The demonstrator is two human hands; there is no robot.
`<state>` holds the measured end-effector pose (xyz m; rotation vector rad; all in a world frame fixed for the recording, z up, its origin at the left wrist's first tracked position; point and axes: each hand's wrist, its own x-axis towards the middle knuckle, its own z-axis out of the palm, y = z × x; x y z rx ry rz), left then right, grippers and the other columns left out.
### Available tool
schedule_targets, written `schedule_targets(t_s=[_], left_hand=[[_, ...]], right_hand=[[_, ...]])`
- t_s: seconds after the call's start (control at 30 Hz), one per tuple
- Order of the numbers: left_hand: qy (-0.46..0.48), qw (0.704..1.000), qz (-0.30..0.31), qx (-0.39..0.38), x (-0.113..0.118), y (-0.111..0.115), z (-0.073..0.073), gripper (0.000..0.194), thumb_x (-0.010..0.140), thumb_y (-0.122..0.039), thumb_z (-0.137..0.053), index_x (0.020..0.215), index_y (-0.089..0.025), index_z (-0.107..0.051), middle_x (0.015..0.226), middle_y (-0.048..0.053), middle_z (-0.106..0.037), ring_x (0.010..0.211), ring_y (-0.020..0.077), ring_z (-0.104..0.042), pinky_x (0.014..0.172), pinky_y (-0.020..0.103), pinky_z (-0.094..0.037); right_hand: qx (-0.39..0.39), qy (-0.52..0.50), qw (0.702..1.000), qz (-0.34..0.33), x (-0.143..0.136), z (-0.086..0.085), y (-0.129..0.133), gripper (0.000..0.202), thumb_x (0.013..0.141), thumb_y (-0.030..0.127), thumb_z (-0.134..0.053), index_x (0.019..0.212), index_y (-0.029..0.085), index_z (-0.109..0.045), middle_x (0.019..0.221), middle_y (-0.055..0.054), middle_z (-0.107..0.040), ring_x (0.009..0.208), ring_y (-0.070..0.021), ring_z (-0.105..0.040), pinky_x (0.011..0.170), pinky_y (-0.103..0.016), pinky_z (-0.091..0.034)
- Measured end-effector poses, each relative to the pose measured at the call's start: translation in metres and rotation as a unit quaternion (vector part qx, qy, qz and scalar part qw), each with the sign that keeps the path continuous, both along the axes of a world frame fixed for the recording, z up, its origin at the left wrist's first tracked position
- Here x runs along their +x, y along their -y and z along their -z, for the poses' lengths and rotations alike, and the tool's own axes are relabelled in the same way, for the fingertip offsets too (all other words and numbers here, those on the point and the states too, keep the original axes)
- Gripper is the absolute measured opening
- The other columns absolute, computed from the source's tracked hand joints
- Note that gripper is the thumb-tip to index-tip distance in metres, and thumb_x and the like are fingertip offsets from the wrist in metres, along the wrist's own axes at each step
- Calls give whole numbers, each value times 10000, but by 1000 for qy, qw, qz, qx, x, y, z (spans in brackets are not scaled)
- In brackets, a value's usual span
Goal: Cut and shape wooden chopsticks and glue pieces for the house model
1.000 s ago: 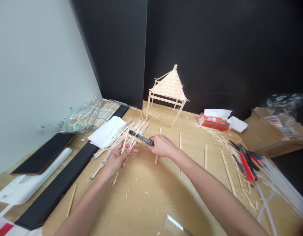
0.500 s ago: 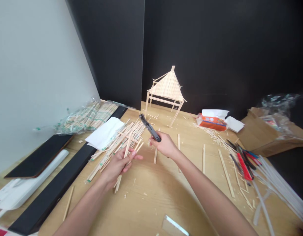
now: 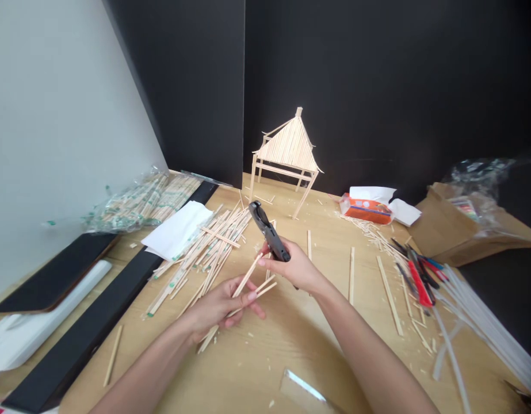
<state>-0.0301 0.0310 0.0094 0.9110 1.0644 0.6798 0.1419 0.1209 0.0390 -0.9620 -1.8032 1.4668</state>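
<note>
My left hand (image 3: 225,303) is closed around several thin wooden sticks (image 3: 265,286), which poke out past the fingertips and below the palm. My right hand (image 3: 293,265) grips a dark grey hand tool (image 3: 268,231), its head pointing up and to the left. The right fingertips meet the upper end of one stick that the left hand holds. Beyond both hands a pavilion-like model of sticks (image 3: 289,144) stands upright on the wooden table (image 3: 256,379). To the left of the tool lies a loose pile of sticks (image 3: 209,253).
Bagged sticks (image 3: 140,201), white paper (image 3: 179,229) and a black bar (image 3: 84,328) lie left. On the right are single sticks (image 3: 389,294), an orange tissue pack (image 3: 365,210), red-handled tools (image 3: 418,282), white tubes (image 3: 493,322) and a cardboard bag (image 3: 450,224). A clear strip (image 3: 304,388) lies in front.
My left hand has moved right and slightly down with its sticks, and one stick now reaches my right fingers. The tool has turned a little. The whole view has shifted slightly.
</note>
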Motion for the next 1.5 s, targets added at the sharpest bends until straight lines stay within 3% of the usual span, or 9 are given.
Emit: schedule_targets(t_s=[0.33, 0.53, 0.8, 0.97, 1.13, 1.3, 1.5], left_hand=[[12, 999, 36, -6, 7, 3, 3, 381, 787, -527, -575, 920, -182, -478, 821, 75, -718, 355, 24, -301, 397, 198, -121], [-2, 999, 20, 31, 10, 1, -5, 355, 860, -531, -456, 1027, -218, -437, 797, 38, -690, 370, 28, -363, 380, 174, -142], [-43, 995, 0, 86, 13, -3, 19, 302, 849, -488, -490, 822, -193, -432, 702, -6, -666, 306, 22, -391, 331, 153, -196], [-75, 991, -34, 106, 9, -6, 23, 279, 852, -456, -506, 806, -186, -455, 699, -7, -677, 297, 21, -389, 317, 146, -217], [-76, 983, -101, 130, 4, -8, 26, 254, 840, -422, -549, 835, -176, -488, 763, 19, -705, 316, 20, -406, 335, 148, -274], [-69, 980, -140, 127, 5, -7, 23, 260, 835, -428, -561, 847, -177, -496, 786, 26, -713, 318, 25, -388, 337, 160, -309], [-131, 965, -146, 176, 9, 1, 15, 246, 862, -423, -527, 884, -179, -550, 824, 17, -704, 377, 37, -402, 388, 173, -339]], right_hand=[[-8, -16, 999, 37, 10, 4, 12, 199, 713, 279, -680, 834, 179, -557, 793, 13, -561, 683, -121, -519, 643, -249, -432], [-35, -12, 990, 138, 27, 14, 12, 251, 703, 311, -686, 860, 176, -545, 809, -25, -599, 666, -137, -517, 578, -249, -412], [-16, 4, 988, 151, 40, 12, 15, 230, 721, 314, -678, 851, 179, -545, 790, -14, -592, 642, -128, -501, 548, -235, -391], [-5, 28, 988, 149, 41, 6, 9, 220, 750, 341, -655, 864, 185, -550, 752, 8, -558, 605, -121, -496, 546, -236, -396], [41, 133, 982, 129, 53, -5, 7, 144, 809, 310, -561, 912, 210, -546, 762, 13, -569, 641, -140, -519, 598, -253, -399], [94, 298, 943, 112, 70, -9, 31, 103, 804, 254, -528, 902, 230, -544, 744, 25, -583, 640, -150, -511, 582, -245, -361], [81, 308, 942, 103, 62, -1, 56, 167, 803, 222, -522, 968, 243, -535, 820, 20, -613, 700, -151, -539, 620, -234, -374]])
